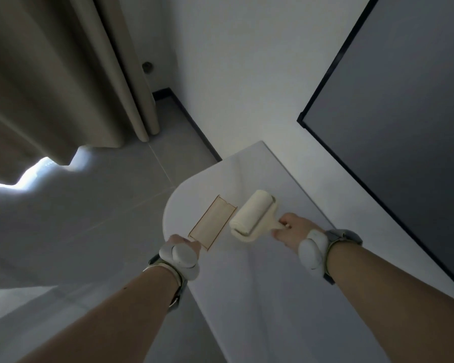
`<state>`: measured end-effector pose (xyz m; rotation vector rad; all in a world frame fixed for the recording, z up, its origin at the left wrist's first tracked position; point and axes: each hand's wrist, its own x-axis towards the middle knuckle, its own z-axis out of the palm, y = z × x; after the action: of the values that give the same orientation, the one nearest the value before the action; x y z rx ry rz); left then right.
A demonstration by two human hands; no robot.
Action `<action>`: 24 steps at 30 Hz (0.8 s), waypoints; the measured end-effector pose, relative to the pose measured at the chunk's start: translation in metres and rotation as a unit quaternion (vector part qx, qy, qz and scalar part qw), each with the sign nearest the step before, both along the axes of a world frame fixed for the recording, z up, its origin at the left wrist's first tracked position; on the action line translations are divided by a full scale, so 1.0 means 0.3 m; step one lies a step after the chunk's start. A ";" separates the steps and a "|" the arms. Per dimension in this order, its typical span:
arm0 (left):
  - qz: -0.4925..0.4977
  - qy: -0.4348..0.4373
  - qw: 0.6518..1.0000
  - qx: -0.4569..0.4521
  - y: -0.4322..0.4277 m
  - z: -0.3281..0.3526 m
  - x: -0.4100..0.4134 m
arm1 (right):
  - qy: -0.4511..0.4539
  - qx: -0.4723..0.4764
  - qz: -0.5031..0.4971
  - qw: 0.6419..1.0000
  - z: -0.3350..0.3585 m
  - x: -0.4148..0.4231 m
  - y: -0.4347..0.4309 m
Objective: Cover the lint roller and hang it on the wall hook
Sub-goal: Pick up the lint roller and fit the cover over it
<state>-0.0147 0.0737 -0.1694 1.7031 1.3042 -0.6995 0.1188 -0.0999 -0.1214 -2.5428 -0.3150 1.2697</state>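
Observation:
A cream lint roller lies over the white table, its roll uncovered and pointing away from me to the left. My right hand is closed around its short handle. Just left of the roll lies a clear, brownish-edged cover, flat on the table near its rounded end. My left hand is at the cover's near end, with the fingers hidden behind a wrist-worn device; it looks to be touching or pinching that end. No wall hook is clearly visible.
A large dark panel with a black frame hangs on the white wall to the right. Beige curtains hang at the left over a grey tiled floor. A small round fitting sits on the far wall.

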 end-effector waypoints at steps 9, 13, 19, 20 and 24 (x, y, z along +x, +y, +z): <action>0.097 -0.094 0.988 0.077 0.106 0.028 0.041 | -0.004 -0.001 0.056 0.998 0.008 -0.066 0.199; 0.035 -0.101 0.993 0.055 0.123 0.019 0.022 | 0.009 -0.028 0.073 0.997 -0.025 -0.078 0.237; -0.010 -0.113 0.993 0.036 0.089 0.012 0.012 | 0.006 -0.042 0.078 0.996 -0.047 -0.084 0.244; -0.016 -0.110 0.993 0.031 0.083 0.008 0.013 | 0.006 -0.042 0.077 0.996 -0.048 -0.082 0.245; 0.000 -0.110 0.994 -0.012 0.074 -0.026 0.028 | 0.002 -0.052 0.082 0.995 -0.054 -0.075 0.261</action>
<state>-0.0062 0.0958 -0.1771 1.7070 1.1388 -0.5094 0.0961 -0.0217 -0.1377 -2.6469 -0.4778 1.3832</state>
